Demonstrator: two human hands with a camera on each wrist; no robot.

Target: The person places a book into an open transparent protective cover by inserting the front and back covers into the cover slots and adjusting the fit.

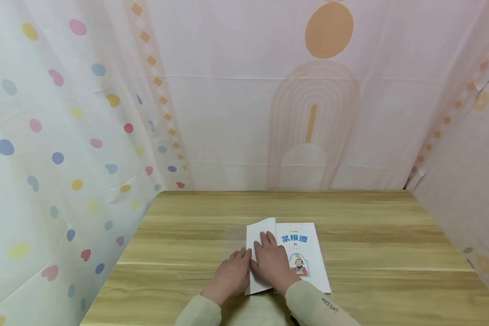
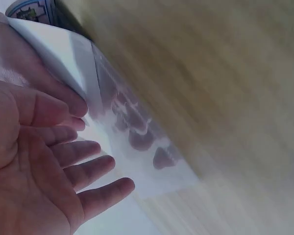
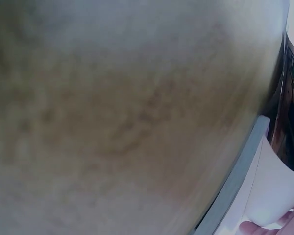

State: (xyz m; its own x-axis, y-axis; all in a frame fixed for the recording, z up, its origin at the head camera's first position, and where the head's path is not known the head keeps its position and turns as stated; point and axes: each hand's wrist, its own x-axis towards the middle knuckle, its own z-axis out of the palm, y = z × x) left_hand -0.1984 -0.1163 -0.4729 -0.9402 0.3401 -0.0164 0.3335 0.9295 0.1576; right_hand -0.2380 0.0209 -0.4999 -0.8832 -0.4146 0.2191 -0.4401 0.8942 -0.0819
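Observation:
A book (image 1: 318, 267) with a white title page lies on the table; blue characters and a drawn bearded figure show on it. Its cover (image 1: 256, 230), white inside, is folded over to the left and still lifted. My right hand (image 1: 271, 262) presses flat on this cover near the spine, fingers pointing away. My left hand (image 1: 233, 274) rests at the cover's left edge, fingers extended. In the left wrist view the left palm (image 2: 34, 176) faces the camera, beside the glossy cover flap (image 2: 171, 181). The right wrist view catches the curled cover (image 3: 272, 188) and fingertips below it.
The wood-grain table (image 1: 383, 244) extends on both sides of the book and behind it. A patterned curtain (image 1: 228, 99) hangs at the table's back edge, with a dotted curtain (image 1: 65, 203) along the left. Pale sleeves (image 1: 199, 312) cover both forearms.

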